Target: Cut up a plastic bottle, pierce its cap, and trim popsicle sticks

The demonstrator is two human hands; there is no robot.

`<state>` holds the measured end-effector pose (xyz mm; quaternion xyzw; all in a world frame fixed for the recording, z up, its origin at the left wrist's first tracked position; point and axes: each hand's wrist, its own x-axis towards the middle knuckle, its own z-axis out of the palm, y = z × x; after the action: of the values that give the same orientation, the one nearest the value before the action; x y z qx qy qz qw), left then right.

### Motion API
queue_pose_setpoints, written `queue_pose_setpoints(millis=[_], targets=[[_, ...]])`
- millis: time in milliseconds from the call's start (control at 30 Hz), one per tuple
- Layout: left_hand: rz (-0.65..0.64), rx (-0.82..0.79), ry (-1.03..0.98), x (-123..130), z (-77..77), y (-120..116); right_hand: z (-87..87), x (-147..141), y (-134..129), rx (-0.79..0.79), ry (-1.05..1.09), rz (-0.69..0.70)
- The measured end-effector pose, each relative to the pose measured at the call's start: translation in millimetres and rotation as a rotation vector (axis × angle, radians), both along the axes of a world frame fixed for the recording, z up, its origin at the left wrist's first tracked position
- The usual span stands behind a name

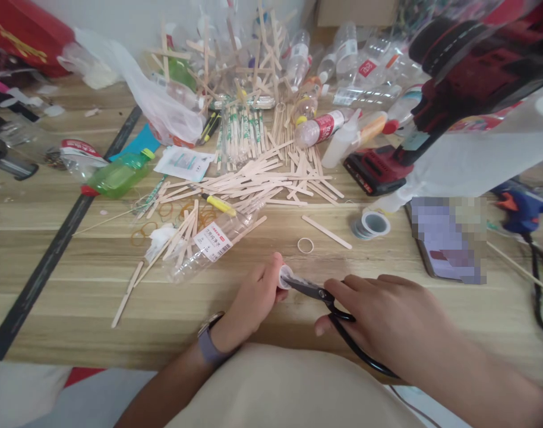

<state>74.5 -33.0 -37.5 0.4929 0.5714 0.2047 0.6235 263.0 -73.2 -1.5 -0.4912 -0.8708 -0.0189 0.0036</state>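
My left hand [260, 291] is closed around a small white bottle cap [284, 277], its round opening turned toward the right. In my right hand [378, 309] is a pair of scissors [313, 291] with black handles. The blades point left and their tips reach into the cap's mouth; the exact contact is too small to make out. A thin white ring [305, 245] lies flat on the table just beyond my left hand. A clear plastic bottle [218, 241] with a white label rests on its side to the left, apart from both hands.
Loose wooden sticks [240, 184] spread over the middle of the wooden table, with plastic bottles [347, 50] behind. A red and black power tool [458, 83] stands at right, near a tape roll [372, 226], a phone [447, 244] and a blue glue gun [523, 205].
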Motion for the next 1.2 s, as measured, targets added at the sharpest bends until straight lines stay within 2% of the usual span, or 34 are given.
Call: queue_pose_setpoints(millis=[200,367,567,667,867,1067,1200], targets=[[0.015,0.015,-0.014,1.0,-1.7,0.0,1.8,-5.7,2.3,0.080,-0.036,-0.018],[0.045,0.006,-0.029,1.5,-3.6,0.5,-2.3,-6.1,3.4,0.076,-0.054,-0.005],[0.036,0.004,-0.026,-0.2,-5.5,1.6,-7.7,-2.1,4.4,0.111,0.049,0.021],[0.083,-0.017,-0.053,-1.3,-7.9,1.7,-9.4,-0.4,2.9,0.128,0.118,-0.008],[0.213,-0.062,-0.297,-2.7,-8.8,2.6,-12.6,5.1,4.1,0.135,0.185,-0.105],[0.266,0.036,-0.582,-2.7,-12.3,0.5,-14.6,4.2,8.3,0.070,0.289,-0.120],[0.279,0.061,-0.754,-4.1,-11.8,-0.3,-13.7,0.2,9.6,-0.064,0.451,-0.186]])
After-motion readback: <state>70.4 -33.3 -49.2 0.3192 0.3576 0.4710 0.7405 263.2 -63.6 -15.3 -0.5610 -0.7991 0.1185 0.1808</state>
